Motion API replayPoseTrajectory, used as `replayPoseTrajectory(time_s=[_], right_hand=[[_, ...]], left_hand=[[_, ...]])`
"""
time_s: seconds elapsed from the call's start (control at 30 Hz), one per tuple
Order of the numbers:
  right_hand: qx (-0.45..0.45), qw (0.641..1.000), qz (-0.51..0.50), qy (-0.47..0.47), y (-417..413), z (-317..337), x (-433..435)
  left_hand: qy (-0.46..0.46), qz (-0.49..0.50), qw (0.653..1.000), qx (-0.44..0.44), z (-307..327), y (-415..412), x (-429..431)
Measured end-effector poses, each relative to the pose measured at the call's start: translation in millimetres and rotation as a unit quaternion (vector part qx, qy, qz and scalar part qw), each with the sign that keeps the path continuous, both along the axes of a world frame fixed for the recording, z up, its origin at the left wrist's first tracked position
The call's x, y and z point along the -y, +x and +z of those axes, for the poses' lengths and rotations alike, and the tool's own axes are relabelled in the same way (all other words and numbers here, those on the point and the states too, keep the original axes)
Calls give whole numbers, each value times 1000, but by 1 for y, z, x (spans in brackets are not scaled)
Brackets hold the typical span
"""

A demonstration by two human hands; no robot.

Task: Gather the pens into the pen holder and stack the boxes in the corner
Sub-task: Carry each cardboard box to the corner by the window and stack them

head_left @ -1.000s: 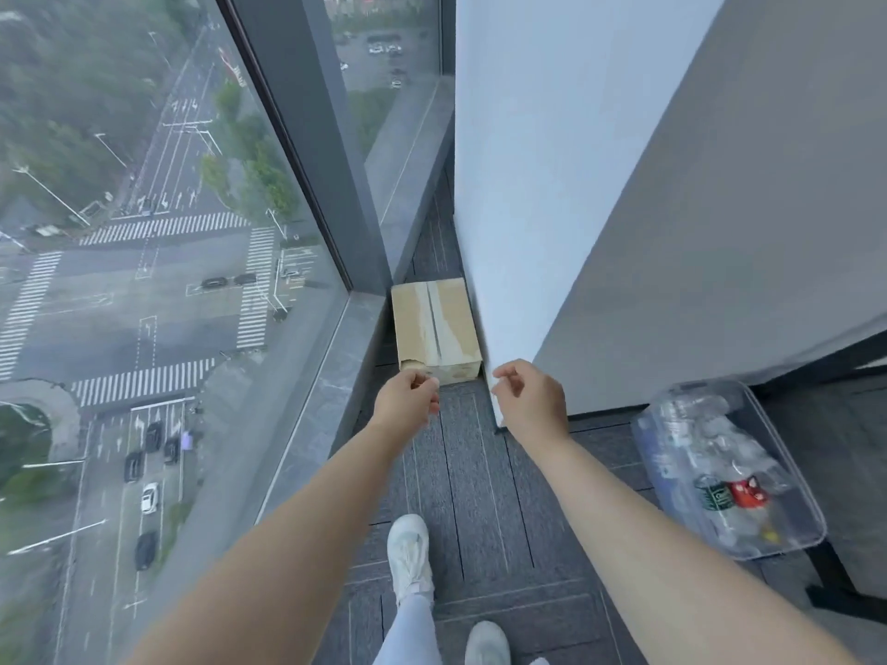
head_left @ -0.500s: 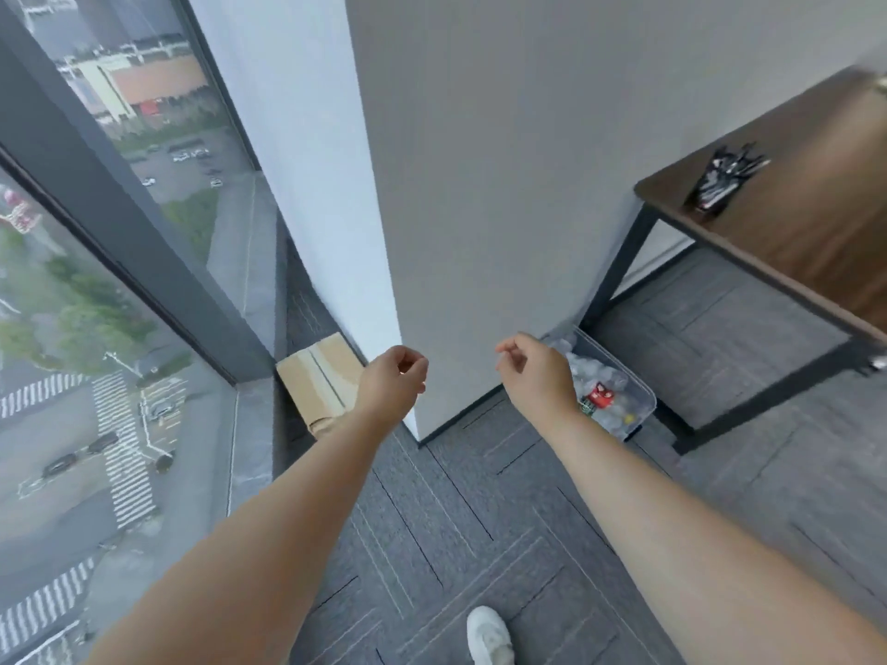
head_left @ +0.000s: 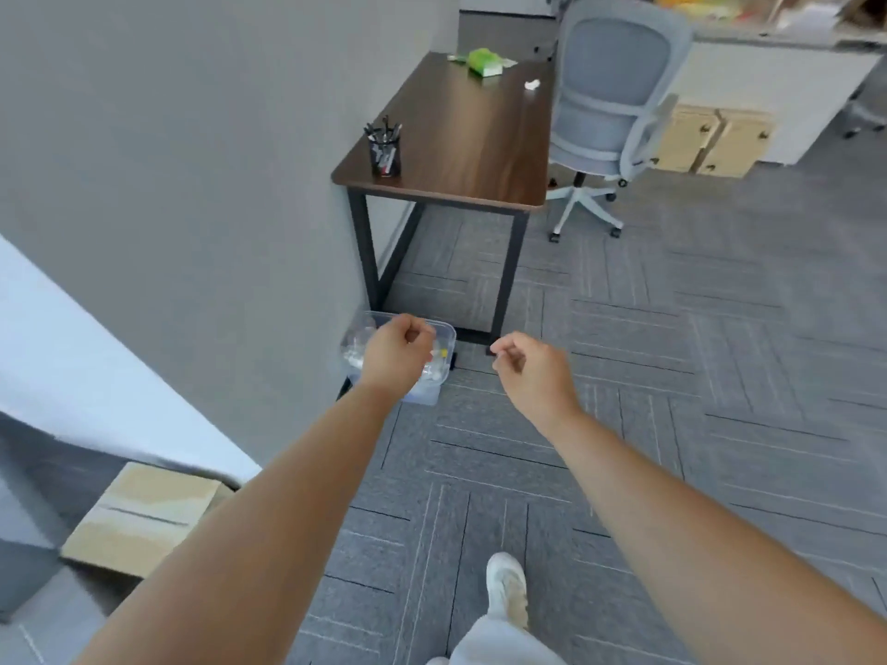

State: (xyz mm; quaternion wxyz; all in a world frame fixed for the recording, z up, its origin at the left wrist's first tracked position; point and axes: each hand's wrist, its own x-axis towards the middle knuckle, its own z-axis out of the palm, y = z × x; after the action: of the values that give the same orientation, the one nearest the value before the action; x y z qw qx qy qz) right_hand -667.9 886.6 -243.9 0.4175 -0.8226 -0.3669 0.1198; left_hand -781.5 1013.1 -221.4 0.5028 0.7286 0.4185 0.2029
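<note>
A brown cardboard box (head_left: 144, 515) lies on the floor at the lower left, in the gap beside the white wall. On the wooden desk (head_left: 480, 132) stands a black mesh pen holder (head_left: 385, 155) with several pens in it. My left hand (head_left: 396, 357) and my right hand (head_left: 530, 371) hang out in front of me above the carpet, fingers loosely curled, holding nothing. Both are well away from the box and the desk.
A clear plastic bin (head_left: 432, 376) of bottles sits by the desk leg, partly behind my left hand. A grey office chair (head_left: 609, 103) stands right of the desk. Two pale boxes (head_left: 710, 141) sit under a white counter. A green packet (head_left: 485, 62) lies on the desk.
My view has swung right, away from the window corner toward the desk and chair. The box has slid to the lower left. Both hands stay empty in front of me.
</note>
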Motion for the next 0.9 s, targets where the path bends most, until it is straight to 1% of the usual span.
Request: replayPoseTrajectory(time_s=[0.13, 0.23, 0.3, 0.37, 0.47, 0.63, 0.9], right_hand=[[5, 997, -79, 12, 29, 7, 63], [0, 991, -134, 5, 54, 13, 112], [-9, 984, -176, 12, 76, 16, 150], [-14, 975, -219, 25, 100, 19, 192], [-1, 959, -283, 26, 136, 25, 259], [17, 932, -363, 19, 195, 34, 378], [13, 884, -468, 14, 261, 37, 546]], left_hand=[[11, -87, 996, 2, 11, 52, 47], [2, -137, 990, 13, 16, 95, 87], [12, -182, 983, 3, 20, 128, 118], [32, -226, 974, -7, 25, 162, 154], [43, -288, 957, 6, 35, 216, 212], [21, -379, 925, 17, 40, 301, 335], [3, -472, 881, 25, 34, 400, 509]])
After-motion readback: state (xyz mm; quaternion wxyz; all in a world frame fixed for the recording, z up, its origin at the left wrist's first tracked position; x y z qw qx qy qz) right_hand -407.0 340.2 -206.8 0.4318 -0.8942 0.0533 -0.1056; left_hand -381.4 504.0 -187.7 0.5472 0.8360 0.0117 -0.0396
